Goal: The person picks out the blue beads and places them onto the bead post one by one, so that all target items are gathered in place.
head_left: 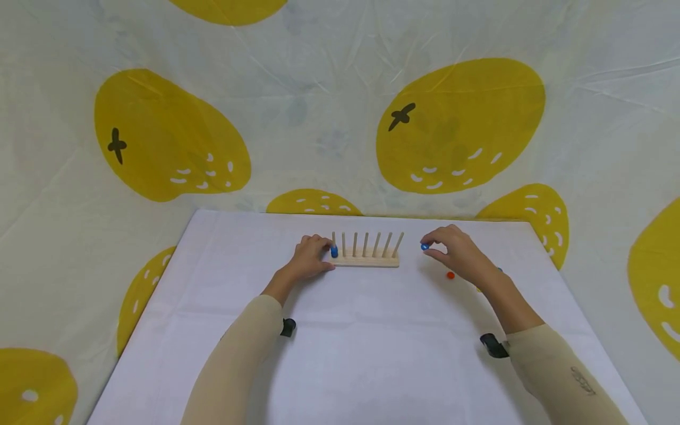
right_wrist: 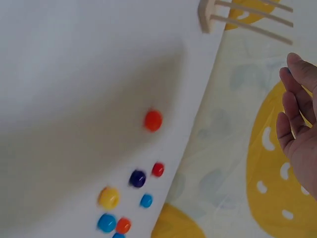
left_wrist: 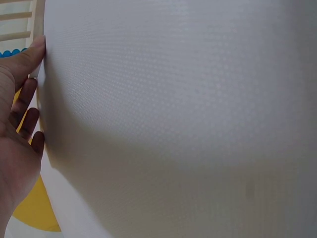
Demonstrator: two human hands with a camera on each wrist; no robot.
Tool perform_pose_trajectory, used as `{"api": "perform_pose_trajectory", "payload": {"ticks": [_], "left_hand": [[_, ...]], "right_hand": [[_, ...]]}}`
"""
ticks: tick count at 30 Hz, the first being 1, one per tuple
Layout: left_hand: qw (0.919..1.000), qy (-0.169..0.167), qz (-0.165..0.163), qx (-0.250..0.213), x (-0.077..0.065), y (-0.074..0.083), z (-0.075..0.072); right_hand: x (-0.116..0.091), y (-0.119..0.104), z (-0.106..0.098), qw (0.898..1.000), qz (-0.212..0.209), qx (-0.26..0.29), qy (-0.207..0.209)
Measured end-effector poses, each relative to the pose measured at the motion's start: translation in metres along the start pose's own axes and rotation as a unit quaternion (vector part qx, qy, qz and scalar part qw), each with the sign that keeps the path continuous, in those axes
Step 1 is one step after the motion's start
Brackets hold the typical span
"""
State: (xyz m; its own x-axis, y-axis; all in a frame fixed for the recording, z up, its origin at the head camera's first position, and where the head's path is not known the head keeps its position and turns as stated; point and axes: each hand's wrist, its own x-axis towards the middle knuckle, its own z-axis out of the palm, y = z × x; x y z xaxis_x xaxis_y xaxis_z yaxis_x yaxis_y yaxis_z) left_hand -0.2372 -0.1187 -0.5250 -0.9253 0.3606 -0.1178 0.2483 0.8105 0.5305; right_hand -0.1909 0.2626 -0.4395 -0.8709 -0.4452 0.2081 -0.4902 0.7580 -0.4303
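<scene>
A wooden peg rack (head_left: 366, 260) with a row of several upright pegs stands toward the back of the table. Blue beads (head_left: 334, 251) are stacked low on its leftmost peg. My left hand (head_left: 309, 258) grips the rack's left end, the thumb along the base's front edge in the left wrist view. To the right of the rack, raised above the table, my right hand (head_left: 454, 251) pinches a shiny blue bead (head_left: 424, 247) between thumb and forefinger. In the right wrist view the fingers of that hand (right_wrist: 302, 109) hide nearly all of the bead.
An orange-red bead (right_wrist: 153, 120) lies on the white-covered table (head_left: 372, 354) below my right hand. Beyond it are a dark blue bead (right_wrist: 137, 178), a yellow bead (right_wrist: 108, 198) and several more, mostly behind my right forearm in the head view. A patterned cloth (head_left: 319, 118) hangs behind the table.
</scene>
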Motion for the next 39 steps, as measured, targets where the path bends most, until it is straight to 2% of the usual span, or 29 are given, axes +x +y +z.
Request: {"api": "perform_pose_trajectory", "payload": {"ticks": [8, 17, 25, 34, 39], "left_hand": [[1.0000, 0.003, -0.001, 0.000, 0.000, 0.001, 0.000], [1.0000, 0.000, -0.007, -0.004, 0.000, 0.001, 0.001], [1.0000, -0.002, -0.007, -0.003, 0.002, -0.001, 0.003], [0.9998, -0.008, -0.017, 0.001, 0.001, 0.002, -0.001], [0.9998, -0.008, -0.016, 0.000, 0.001, 0.002, -0.001]], "right_hand": [[0.032, -0.021, 0.005, 0.997, -0.064, 0.010, 0.037], [0.061, -0.051, 0.010, 0.997, -0.065, 0.025, 0.030], [0.084, -0.077, 0.026, 0.998, -0.052, 0.036, 0.013], [0.103, -0.093, 0.041, 0.995, -0.078, 0.057, 0.009], [0.116, -0.100, 0.048, 0.994, -0.080, 0.070, -0.008]]}}
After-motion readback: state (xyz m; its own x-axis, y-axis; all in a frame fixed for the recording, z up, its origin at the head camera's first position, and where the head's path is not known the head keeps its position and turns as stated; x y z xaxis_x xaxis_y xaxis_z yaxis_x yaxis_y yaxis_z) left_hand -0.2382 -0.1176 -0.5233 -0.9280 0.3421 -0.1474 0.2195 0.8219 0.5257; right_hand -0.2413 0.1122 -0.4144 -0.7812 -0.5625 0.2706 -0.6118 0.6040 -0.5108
